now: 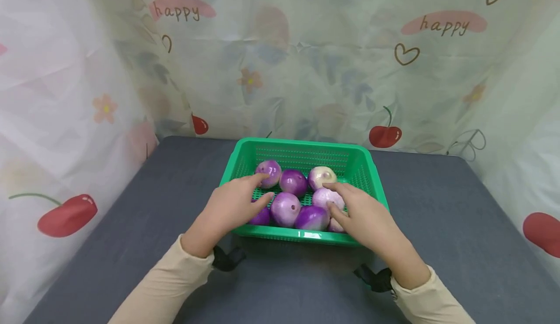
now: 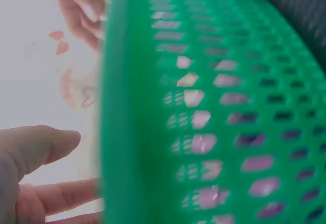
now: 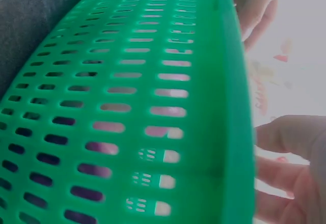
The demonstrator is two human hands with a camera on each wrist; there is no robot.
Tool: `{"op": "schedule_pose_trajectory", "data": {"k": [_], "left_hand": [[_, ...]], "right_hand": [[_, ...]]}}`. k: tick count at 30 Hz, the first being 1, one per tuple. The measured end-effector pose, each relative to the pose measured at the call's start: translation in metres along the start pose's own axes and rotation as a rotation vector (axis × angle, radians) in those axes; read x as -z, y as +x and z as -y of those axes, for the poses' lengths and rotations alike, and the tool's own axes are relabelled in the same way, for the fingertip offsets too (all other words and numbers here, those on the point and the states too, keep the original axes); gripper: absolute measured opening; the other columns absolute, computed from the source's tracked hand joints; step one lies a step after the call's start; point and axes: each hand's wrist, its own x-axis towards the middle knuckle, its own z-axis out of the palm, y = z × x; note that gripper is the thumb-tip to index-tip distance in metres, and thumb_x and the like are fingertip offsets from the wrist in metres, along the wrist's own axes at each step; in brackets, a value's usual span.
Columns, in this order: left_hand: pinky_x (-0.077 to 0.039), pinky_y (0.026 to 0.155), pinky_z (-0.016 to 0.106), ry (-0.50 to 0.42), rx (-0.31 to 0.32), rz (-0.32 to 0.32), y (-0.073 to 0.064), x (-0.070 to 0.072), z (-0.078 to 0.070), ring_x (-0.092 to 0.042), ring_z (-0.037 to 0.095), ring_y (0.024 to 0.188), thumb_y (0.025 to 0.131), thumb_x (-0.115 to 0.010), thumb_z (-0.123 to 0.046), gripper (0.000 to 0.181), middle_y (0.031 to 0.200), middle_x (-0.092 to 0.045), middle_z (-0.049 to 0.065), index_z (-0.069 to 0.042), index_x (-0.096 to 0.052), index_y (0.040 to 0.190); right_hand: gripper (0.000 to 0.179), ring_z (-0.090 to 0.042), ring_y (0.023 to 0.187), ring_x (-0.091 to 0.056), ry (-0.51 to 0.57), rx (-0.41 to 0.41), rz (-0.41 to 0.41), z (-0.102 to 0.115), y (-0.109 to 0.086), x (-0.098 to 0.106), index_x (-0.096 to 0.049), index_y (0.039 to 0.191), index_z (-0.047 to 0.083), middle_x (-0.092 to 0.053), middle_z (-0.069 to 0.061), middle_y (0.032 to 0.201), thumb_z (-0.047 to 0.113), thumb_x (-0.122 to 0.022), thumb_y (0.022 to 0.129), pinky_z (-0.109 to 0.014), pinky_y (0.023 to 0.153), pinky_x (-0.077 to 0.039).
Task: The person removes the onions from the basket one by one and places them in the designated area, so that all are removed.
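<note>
A green plastic basket (image 1: 306, 144) with slotted walls holds several onions, among them a light purple onion (image 1: 284, 210) at the front and a dark purple onion (image 1: 293, 183) behind it. One whitish onion (image 1: 321, 174) lies toward the back right. My left hand (image 1: 232, 202) reaches over the basket's left side, fingers extended near the back-left onion (image 1: 272, 169). From the right, my right hand (image 1: 367, 214) extends over the rim, its fingertips close to a pale pink onion (image 1: 324, 197). In the left wrist view, the basket wall (image 2: 137, 132) hides part of the fingers.
The basket stands on a dark grey tabletop (image 1: 183, 183). Behind it and at both sides hangs a pale printed curtain (image 1: 297, 71) with cherries and lettering. A thin looped cord (image 1: 470, 142) shows near the table's back right corner.
</note>
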Motion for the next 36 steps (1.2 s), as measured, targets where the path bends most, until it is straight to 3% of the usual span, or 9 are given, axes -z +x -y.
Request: {"op": "schedule_pose_trajectory", "data": {"k": [1,3,6,9,17,21,24,31,36], "left_hand": [[-0.046,0.059,0.031,-0.023,0.021,0.011,0.000,0.004,0.003,-0.059,0.013,0.068,0.094,-0.059,-0.044,0.052,0.090,-0.069,-0.001,-0.019,-0.052,0.139],[-0.047,0.061,0.033,-0.073,0.049,0.011,-0.002,0.011,0.008,-0.063,0.014,0.075,0.095,-0.057,-0.045,0.052,0.101,-0.070,0.000,-0.023,-0.051,0.141],[-0.052,0.071,0.039,-0.151,0.074,0.004,-0.004,0.021,0.019,-0.066,0.020,0.102,0.096,-0.055,-0.047,0.052,0.125,-0.065,0.003,-0.027,-0.048,0.143],[-0.051,0.088,0.048,-0.235,0.078,-0.015,-0.006,0.030,0.031,-0.055,0.025,0.124,0.097,-0.052,-0.047,0.053,0.132,-0.060,0.005,-0.027,-0.043,0.146],[-0.038,0.104,0.057,-0.508,0.127,-0.057,-0.004,0.044,0.067,-0.043,0.032,0.135,0.100,-0.049,-0.043,0.065,0.147,-0.045,0.011,-0.022,-0.020,0.155],[-0.028,0.110,0.059,-0.666,0.155,-0.023,0.001,0.041,0.082,-0.035,0.036,0.140,0.102,-0.048,-0.036,0.074,0.153,-0.034,0.017,-0.017,-0.002,0.157],[-0.026,0.111,0.059,-0.733,0.161,0.018,0.005,0.035,0.091,-0.032,0.039,0.141,0.102,-0.049,-0.033,0.078,0.156,-0.027,0.021,-0.014,0.004,0.156],[-0.030,0.110,0.058,-0.797,0.191,0.123,0.015,0.015,0.110,-0.027,0.042,0.142,0.100,-0.054,-0.032,0.084,0.158,-0.017,0.024,-0.012,0.005,0.156],[-0.035,0.106,0.057,-0.828,0.201,0.186,0.019,0.005,0.121,-0.028,0.042,0.142,0.098,-0.057,-0.032,0.086,0.158,-0.017,0.024,-0.014,0.003,0.157]], "right_hand": [[0.044,-0.029,0.127,-0.053,0.030,-0.002,-0.001,0.000,0.000,0.002,-0.053,0.138,0.014,-0.057,-0.007,0.136,0.030,-0.058,0.096,-0.051,0.097,-0.046],[0.044,-0.027,0.130,-0.050,0.087,0.000,-0.011,-0.002,-0.001,0.005,-0.051,0.139,0.017,-0.055,-0.004,0.139,0.030,-0.057,0.097,-0.051,0.099,-0.045],[0.045,-0.026,0.130,-0.049,0.169,0.009,-0.032,-0.006,-0.002,0.008,-0.049,0.141,0.020,-0.053,-0.003,0.140,0.029,-0.057,0.098,-0.051,0.099,-0.046],[0.047,-0.028,0.128,-0.051,0.254,0.034,-0.062,-0.009,-0.002,0.009,-0.046,0.143,0.020,-0.052,-0.005,0.139,0.029,-0.057,0.098,-0.051,0.099,-0.046],[0.054,-0.030,0.136,-0.044,0.450,0.114,-0.098,-0.017,0.001,0.003,-0.036,0.149,0.017,-0.041,-0.005,0.150,0.023,-0.056,0.099,-0.050,0.105,-0.040],[0.060,-0.032,0.139,-0.038,0.527,0.145,-0.092,-0.021,0.005,-0.005,-0.028,0.153,0.022,-0.037,-0.006,0.153,0.019,-0.055,0.100,-0.050,0.107,-0.036],[0.065,-0.032,0.141,-0.034,0.570,0.171,-0.078,-0.022,0.007,-0.011,-0.022,0.155,0.026,-0.033,-0.007,0.155,0.016,-0.055,0.099,-0.051,0.107,-0.035],[0.070,-0.031,0.144,-0.030,0.631,0.195,0.009,-0.021,0.009,-0.023,-0.019,0.156,0.018,-0.025,-0.006,0.159,0.014,-0.058,0.098,-0.052,0.109,-0.032],[0.069,-0.030,0.143,-0.031,0.641,0.188,0.062,-0.020,0.012,-0.028,-0.023,0.154,0.012,-0.027,-0.009,0.158,0.018,-0.060,0.097,-0.052,0.109,-0.033]]}}
